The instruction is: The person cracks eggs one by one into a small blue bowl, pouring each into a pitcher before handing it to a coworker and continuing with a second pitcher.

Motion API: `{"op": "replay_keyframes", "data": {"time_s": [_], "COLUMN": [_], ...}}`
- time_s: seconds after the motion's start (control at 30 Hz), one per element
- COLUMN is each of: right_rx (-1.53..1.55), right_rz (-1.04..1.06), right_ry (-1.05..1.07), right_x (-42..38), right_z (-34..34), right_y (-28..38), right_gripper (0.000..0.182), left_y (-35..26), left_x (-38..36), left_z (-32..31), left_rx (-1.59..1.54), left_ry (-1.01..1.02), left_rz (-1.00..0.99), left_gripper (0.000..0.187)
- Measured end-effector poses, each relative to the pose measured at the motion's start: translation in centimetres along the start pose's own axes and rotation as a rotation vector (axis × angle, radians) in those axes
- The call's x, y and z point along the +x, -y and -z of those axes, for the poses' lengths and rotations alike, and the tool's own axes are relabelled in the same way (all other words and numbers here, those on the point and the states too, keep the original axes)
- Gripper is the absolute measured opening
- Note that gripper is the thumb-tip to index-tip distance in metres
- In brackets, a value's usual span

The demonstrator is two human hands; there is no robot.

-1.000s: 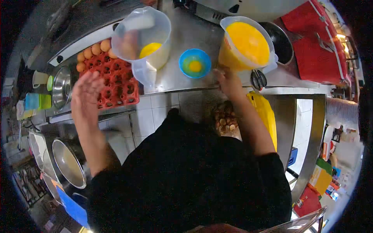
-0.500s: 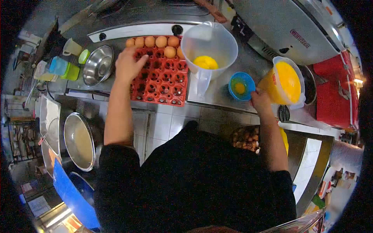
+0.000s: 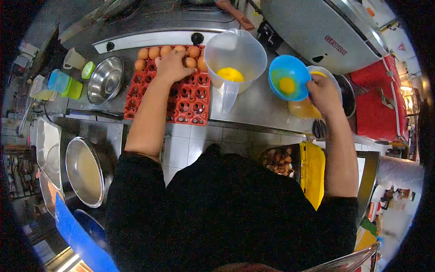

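Observation:
My left hand [image 3: 173, 68] reaches over the red egg tray [image 3: 192, 109], thumb and fingers curled around a brown egg [image 3: 190, 62] that sits in it. More brown eggs [image 3: 154, 52] line the tray's far rows. My right hand [image 3: 322, 93] grips the rim of a small blue bowl [image 3: 290, 68], raised and tilted, with a cracked raw egg [image 3: 287, 85] inside. Between my hands stands a clear plastic jug [image 3: 235, 54] with yellow egg [image 3: 230, 74] at its bottom. A second jug [image 3: 301, 110], holding yellow liquid, is partly hidden behind the bowl and right hand.
A steel bowl [image 3: 106, 81] stands left of the tray. Below the counter on the right is a bin of eggshells [image 3: 281, 163] with a yellow lid [image 3: 313, 177]. A red bag [image 3: 378, 99] lies at the right. A large steel basin [image 3: 84, 172] stands lower left.
My left hand has moved right across the tray to the egg. My right hand has lifted the blue bowl from the counter, up and in front of the second jug. The view has shifted slightly.

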State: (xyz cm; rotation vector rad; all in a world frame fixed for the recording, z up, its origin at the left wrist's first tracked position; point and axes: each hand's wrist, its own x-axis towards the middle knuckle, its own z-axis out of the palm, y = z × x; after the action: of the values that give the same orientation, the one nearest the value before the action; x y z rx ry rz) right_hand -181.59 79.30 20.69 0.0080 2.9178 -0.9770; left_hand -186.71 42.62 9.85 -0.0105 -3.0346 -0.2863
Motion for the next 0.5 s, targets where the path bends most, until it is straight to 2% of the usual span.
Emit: {"op": "replay_keyframes", "data": {"time_s": [0.1, 0.2, 0.3, 0.37, 0.47, 0.5], "right_rx": [-0.062, -0.183, -0.448, -0.469, -0.531, -0.558], "right_rz": [0.084, 0.2, 0.377, 0.394, 0.448, 0.47], "right_ry": [0.0, -0.124, -0.218, -0.221, -0.256, -0.271], "right_x": [2.4, 4.3, 5.9, 6.0, 5.8, 5.7], "right_z": [0.9, 0.6, -0.5, -1.6, -3.3, -3.9], "right_y": [1.7, 4.2, 6.0, 7.5, 8.9, 8.9], "right_gripper": [0.028, 0.028, 0.031, 0.032, 0.036, 0.039], "left_y": [-0.9, -1.0, -1.5, -1.4, -1.8, -1.9], "left_x": [0.0, 0.8, 1.0, 1.4, 1.3, 1.4], "left_z": [0.0, -1.3, -2.1, -2.5, -3.0, -2.9], "left_rx": [-0.001, 0.019, 0.007, -0.026, 0.05, 0.036], "left_ry": [-0.087, -0.106, -0.151, -0.106, -0.236, -0.167], "left_rz": [-0.064, -0.14, -0.167, -0.164, -0.186, -0.169], "left_gripper": [0.06, 0.061, 0.06, 0.062, 0.065, 0.065]}}
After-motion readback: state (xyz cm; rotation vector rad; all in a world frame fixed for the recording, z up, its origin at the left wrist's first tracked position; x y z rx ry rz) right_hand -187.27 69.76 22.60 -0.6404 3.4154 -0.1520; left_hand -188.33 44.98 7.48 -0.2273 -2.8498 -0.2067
